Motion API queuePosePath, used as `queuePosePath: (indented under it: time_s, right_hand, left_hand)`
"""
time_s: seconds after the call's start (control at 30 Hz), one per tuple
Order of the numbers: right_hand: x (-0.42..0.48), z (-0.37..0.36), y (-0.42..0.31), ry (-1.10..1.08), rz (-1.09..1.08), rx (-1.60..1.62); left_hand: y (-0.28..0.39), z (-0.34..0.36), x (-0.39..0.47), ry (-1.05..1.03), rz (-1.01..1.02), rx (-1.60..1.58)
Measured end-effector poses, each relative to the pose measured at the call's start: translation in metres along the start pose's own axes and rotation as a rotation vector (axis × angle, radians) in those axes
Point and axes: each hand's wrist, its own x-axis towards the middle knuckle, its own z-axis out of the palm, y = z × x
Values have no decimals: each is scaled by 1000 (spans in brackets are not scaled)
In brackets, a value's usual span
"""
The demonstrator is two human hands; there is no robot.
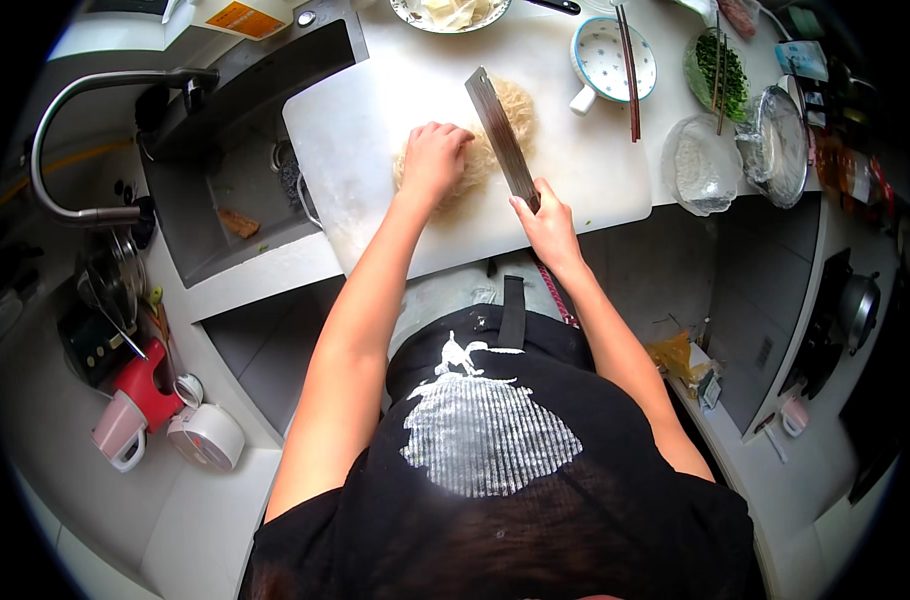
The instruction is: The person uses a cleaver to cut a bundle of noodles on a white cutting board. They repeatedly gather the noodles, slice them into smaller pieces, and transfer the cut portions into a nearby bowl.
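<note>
A pale, stringy heap that looks like vermicelli noodles [516,112] lies across a white cutting board [335,142]. My left hand [434,159] presses down on the heap's left part, its fingers curled and hiding some of the strands. In my right hand [551,225] is the handle of a cleaver [500,135]. The blade points away from me and stands over the heap, a little to the right of my left hand. Whether its edge touches the board cannot be made out.
Left of the board is a grey sink [199,180] under a curved faucet [87,79]. Toward the right stand a handled bowl [605,52] with chopsticks [629,82], a bowl of chopped greens [714,71] and a plastic-covered bowl [701,165]. A patterned plate [406,13] holds pale slices behind the board.
</note>
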Motion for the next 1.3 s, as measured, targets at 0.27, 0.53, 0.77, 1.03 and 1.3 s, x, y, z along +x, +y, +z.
queuePosePath:
  time_s: [0.27, 0.53, 0.77, 1.03, 1.3]
  right_hand:
    - [-9, 7, -2, -60, -35, -174]
    - [-13, 20, -1, -103, -48, -405]
    - [33, 48, -3, -12, -98, -293]
    - [15, 16, -11, 14, -10, -46]
    - [-6, 27, -2, 39, -1, -127]
  left_hand:
    - [-7, -7, -16, 276, -29, 45]
    - [-3, -1, -20, 226, -55, 79]
    - [-5, 9, -23, 219, -26, 70]
    - [-2, -3, -19, 351, -71, -24]
    - [3, 2, 6, 149, 55, 44]
